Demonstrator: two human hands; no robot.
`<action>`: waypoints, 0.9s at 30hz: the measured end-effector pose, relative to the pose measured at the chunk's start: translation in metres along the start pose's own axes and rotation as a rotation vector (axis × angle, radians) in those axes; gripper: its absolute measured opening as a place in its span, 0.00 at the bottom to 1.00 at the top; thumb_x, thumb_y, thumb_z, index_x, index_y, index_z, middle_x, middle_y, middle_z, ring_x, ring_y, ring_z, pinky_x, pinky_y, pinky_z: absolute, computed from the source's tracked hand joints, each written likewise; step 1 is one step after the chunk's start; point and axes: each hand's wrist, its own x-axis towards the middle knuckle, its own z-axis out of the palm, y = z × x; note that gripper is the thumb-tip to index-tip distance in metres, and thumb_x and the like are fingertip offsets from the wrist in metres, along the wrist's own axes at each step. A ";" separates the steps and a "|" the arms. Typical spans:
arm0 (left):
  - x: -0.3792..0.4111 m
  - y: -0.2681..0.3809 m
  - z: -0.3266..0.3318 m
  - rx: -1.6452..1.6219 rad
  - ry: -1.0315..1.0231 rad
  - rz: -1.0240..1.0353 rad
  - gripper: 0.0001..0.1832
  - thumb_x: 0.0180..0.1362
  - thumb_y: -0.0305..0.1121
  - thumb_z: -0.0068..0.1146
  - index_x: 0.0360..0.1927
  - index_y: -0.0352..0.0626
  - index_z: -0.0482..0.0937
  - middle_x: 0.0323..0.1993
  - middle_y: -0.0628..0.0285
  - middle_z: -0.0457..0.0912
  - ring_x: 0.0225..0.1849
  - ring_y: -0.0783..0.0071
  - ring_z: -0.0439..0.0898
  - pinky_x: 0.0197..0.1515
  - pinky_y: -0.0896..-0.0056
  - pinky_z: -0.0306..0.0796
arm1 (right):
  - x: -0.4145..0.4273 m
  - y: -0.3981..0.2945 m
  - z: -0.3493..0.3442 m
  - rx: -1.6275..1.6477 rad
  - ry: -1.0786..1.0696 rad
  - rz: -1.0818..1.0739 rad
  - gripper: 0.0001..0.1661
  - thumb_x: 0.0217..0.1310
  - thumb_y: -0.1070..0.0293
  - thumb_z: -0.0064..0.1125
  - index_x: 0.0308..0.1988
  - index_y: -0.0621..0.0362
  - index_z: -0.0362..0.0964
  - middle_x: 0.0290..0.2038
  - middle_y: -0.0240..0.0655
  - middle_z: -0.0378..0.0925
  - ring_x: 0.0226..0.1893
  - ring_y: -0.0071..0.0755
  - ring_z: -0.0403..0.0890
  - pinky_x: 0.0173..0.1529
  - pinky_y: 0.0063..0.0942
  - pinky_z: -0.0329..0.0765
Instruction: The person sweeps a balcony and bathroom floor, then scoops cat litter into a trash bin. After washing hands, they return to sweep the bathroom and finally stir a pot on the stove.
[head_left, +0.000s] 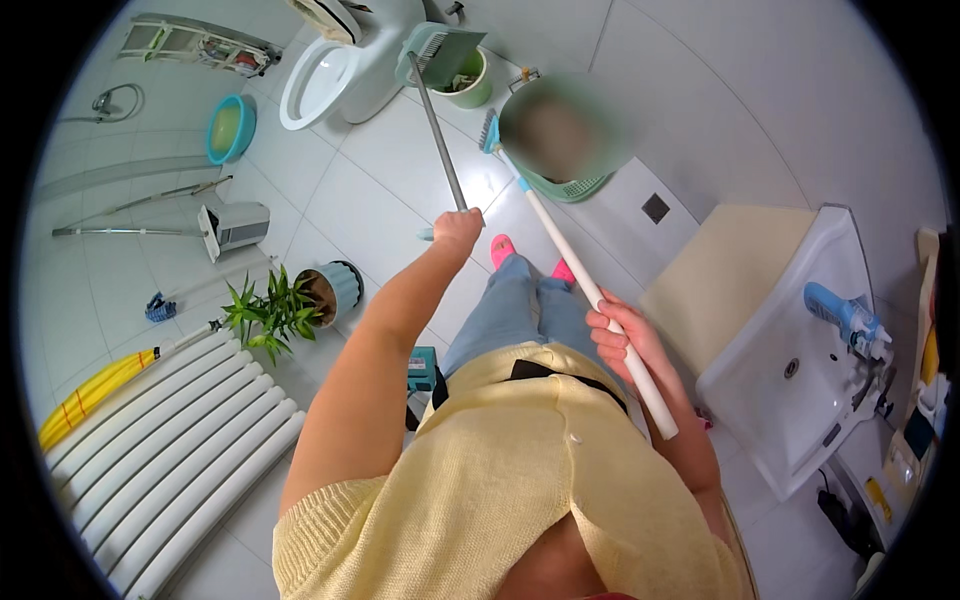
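My left hand (458, 229) is closed around the grey handle of a long-handled dustpan (450, 60). The green pan, with a comb-like toothed edge, is raised beside the toilet and partly covers a light green waste bin (474, 86) with some rubbish inside. In my right hand (626, 334) is the white pole of a floor scrub brush (555, 232). Its blue head with dark bristles is at the far end, close to a green perforated basket (574, 189), whose contents are blurred.
A white toilet (375, 67) stands ahead. Leftward are a blue basin (238, 129), a mop bucket (244, 225), a potted plant (341, 289) and a white radiator (187, 450). A washbasin (780, 427) holding a blue bottle (832, 304) stands at right, near a floor drain (655, 208).
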 end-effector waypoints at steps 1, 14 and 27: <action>0.000 0.002 -0.017 -0.013 -0.004 0.005 0.11 0.62 0.32 0.46 0.46 0.43 0.75 0.40 0.58 0.84 0.43 0.61 0.84 0.41 0.64 0.78 | 0.001 -0.004 -0.001 -0.002 -0.004 0.001 0.27 0.69 0.71 0.40 0.66 0.51 0.51 0.28 0.27 0.63 0.14 0.11 0.59 0.12 0.11 0.59; -0.007 0.005 -0.036 0.045 0.094 0.032 0.10 0.60 0.30 0.49 0.44 0.43 0.72 0.35 0.57 0.84 0.39 0.60 0.84 0.38 0.62 0.77 | 0.001 -0.014 -0.006 0.009 -0.057 0.007 0.25 0.70 0.71 0.41 0.64 0.54 0.52 0.27 0.28 0.64 0.14 0.11 0.60 0.13 0.10 0.59; -0.082 0.016 -0.040 -0.409 0.307 -0.170 0.12 0.60 0.33 0.49 0.46 0.48 0.67 0.27 0.50 0.81 0.33 0.48 0.81 0.33 0.51 0.73 | 0.006 -0.033 0.002 -0.160 -0.065 0.038 0.19 0.68 0.71 0.45 0.57 0.54 0.58 0.29 0.27 0.64 0.18 0.12 0.62 0.17 0.11 0.60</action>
